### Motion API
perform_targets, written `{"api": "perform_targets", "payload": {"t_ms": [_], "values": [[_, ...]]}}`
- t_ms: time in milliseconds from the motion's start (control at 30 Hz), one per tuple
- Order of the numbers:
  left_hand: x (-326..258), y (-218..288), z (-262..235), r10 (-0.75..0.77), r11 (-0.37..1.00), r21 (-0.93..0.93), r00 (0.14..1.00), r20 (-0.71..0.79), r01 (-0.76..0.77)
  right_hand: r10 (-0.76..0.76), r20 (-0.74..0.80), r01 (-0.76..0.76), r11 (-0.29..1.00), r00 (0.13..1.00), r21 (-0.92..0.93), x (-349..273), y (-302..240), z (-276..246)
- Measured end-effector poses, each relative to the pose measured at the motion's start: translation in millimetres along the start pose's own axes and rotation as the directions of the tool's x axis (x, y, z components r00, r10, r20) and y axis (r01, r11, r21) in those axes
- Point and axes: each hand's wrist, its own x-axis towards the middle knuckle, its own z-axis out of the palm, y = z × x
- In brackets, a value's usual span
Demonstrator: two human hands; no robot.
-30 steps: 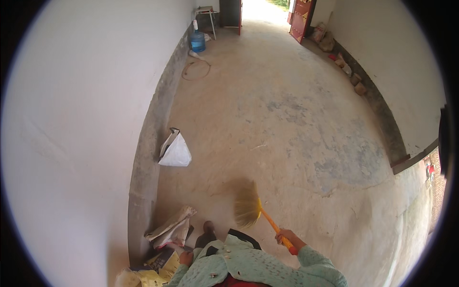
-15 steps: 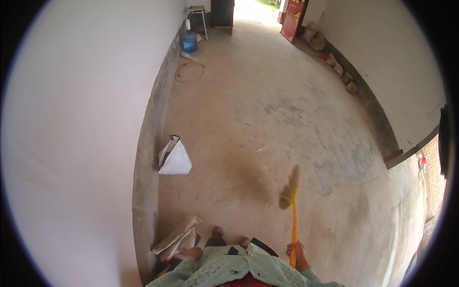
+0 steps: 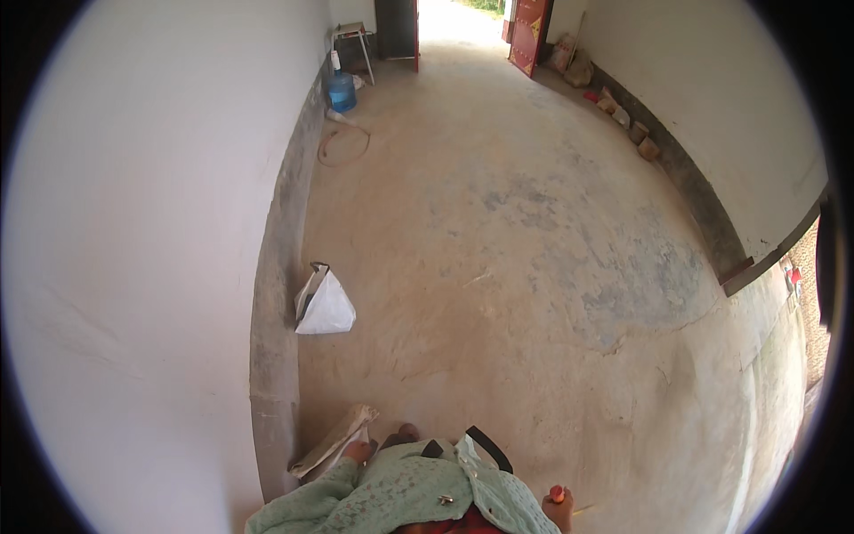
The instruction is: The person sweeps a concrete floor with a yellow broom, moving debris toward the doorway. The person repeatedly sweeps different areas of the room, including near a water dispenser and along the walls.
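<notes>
At the lower left, my left hand [image 3: 358,451] is closed at the edge of a beige and white sack-like thing [image 3: 334,442]; its lower part is hidden by my sleeve. My right hand [image 3: 559,511], at the lower right, is wrapped round a broom handle, whose red-orange end [image 3: 558,493] points up. The broom's head is out of sight, and only a thin yellow bit shows beside the hand. A white bag [image 3: 327,305] with a dark handle stands on the floor by the left wall, ahead of my left hand.
The concrete floor [image 3: 463,214] runs to an open red door [image 3: 527,37]. Along the left wall are a coiled hose [image 3: 345,145], a blue water bottle [image 3: 342,92] and a stool [image 3: 352,32]. Bags and blocks [image 3: 614,109] line the right wall.
The broom head was out in front at the right; now it has gone from view and the handle's end points up. My right hand is lower. The left hand stays at the sack.
</notes>
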Motion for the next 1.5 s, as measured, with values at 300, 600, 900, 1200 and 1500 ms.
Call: {"api": "perform_targets", "payload": {"t_ms": [300, 600, 900, 1200, 1500], "values": [[-24, -12, -30, 0.299, 0.912, 0.309, 0.953, -0.046, -0.271, -0.123, 0.564, 0.577, 0.222, 0.816, -0.786, 98, 57, 81], [-102, 40, -38, 0.037, 0.998, -0.038, 0.973, -0.226, -0.047, 0.191, 0.512, -0.264, 0.962, 0.838, 0.072, 183, 75, 237], [-54, 4, -23, 0.364, 0.634, 0.704, 0.927, 0.093, -0.320, 0.041, 0.729, -0.665, 0.448, 0.684, 0.598, 179, -21, 247], [-33, 66, -3, -0.104, 0.987, -0.119, 0.993, 0.047, 0.109, -0.056, 0.384, -0.178, 0.819, 0.921, 0.546, 63, -77, 92], [14, 53, 10, 0.149, 0.943, 0.275, 0.976, 0.159, -0.188, -0.120, 0.125, 0.121, 0.993, 0.985, -0.004, -9, -49, -17]]}}
